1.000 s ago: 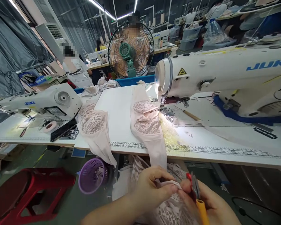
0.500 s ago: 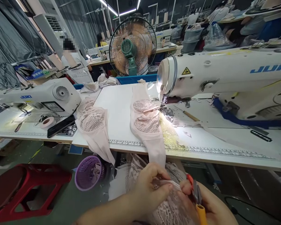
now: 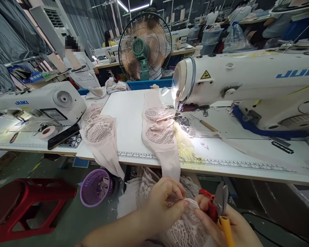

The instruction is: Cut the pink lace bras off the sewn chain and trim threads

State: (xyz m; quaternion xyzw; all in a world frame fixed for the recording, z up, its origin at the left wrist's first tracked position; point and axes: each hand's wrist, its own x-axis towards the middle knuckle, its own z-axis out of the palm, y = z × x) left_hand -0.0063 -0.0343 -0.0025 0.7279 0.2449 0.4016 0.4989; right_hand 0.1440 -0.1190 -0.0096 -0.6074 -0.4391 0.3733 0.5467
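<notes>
Low in front of me, my left hand [image 3: 167,202] pinches the edge of a pale pink lace bra [image 3: 185,230] between thumb and fingers. Close beside it, my right hand [image 3: 213,219] grips the same edge with its fingertips. Scissors [image 3: 221,202] with a red and an orange handle are tucked in that right hand, blades pointing up. The lace hangs down below both hands, its lower part out of view. Another pale pink bra [image 3: 161,133] lies on the table with one end under the sewing machine head [image 3: 182,85] and its band over the front edge.
A further bra [image 3: 99,130] drapes over the table [image 3: 130,116] to the left, near a second sewing machine [image 3: 59,103] and a phone [image 3: 64,136]. A purple basket [image 3: 86,188] and red stool [image 3: 36,206] stand on the floor. Behind is a large fan [image 3: 144,48]; people sit farther back.
The scissors have turned in my right hand, so their blades and red handle show more. Both hands keep hold of the lace edge. The view has shifted slightly.
</notes>
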